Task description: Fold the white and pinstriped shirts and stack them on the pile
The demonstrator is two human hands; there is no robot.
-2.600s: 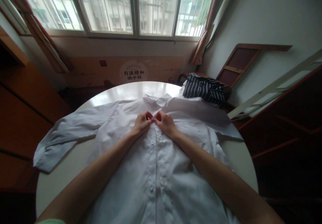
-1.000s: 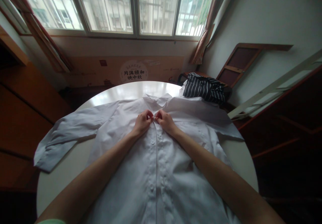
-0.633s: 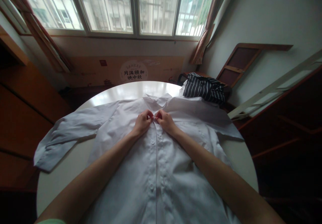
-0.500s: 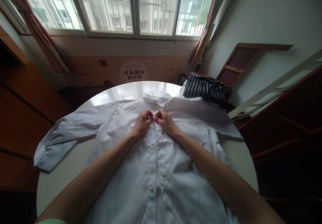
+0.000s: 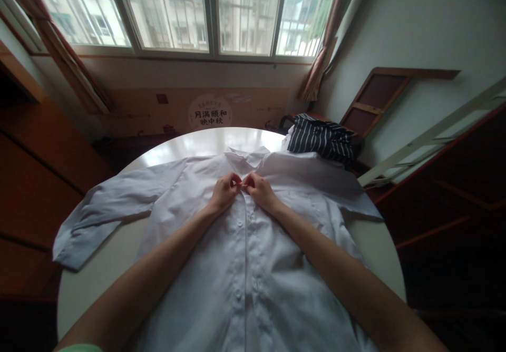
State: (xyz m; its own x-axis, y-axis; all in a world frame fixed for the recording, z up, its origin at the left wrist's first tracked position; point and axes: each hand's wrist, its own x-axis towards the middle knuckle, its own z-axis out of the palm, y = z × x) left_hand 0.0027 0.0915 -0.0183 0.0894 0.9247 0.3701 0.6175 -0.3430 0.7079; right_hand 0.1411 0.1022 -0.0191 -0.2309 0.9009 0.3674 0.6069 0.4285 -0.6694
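Observation:
A white long-sleeved shirt [image 5: 197, 267] lies front up, its collar [image 5: 247, 157] at the far side and one sleeve [image 5: 106, 199] spread to the left. Near the top of the front opening, my left hand [image 5: 225, 191] pinches one edge of the shirt. Facing it, my right hand [image 5: 261, 191] pinches the other edge, fingertips almost touching the left ones. Whether a button sits between the fingers is too small to make out. Lower on the left front edge, a small button [image 5: 240, 224] and another button [image 5: 238, 293] show.
The shirt rests on a round white table [image 5: 90, 294]. Folded black-and-white striped cloth [image 5: 322, 137] is piled at the back right. A wooden chair or frame [image 5: 379, 96] stands behind it. Orange-brown cabinets [image 5: 43, 183] are on the left, and a barred window [image 5: 174, 9] is ahead.
Almost nothing differs. Both hands keep their pinch at the same spot on the shirt, with only a slight shift of the fingertips.

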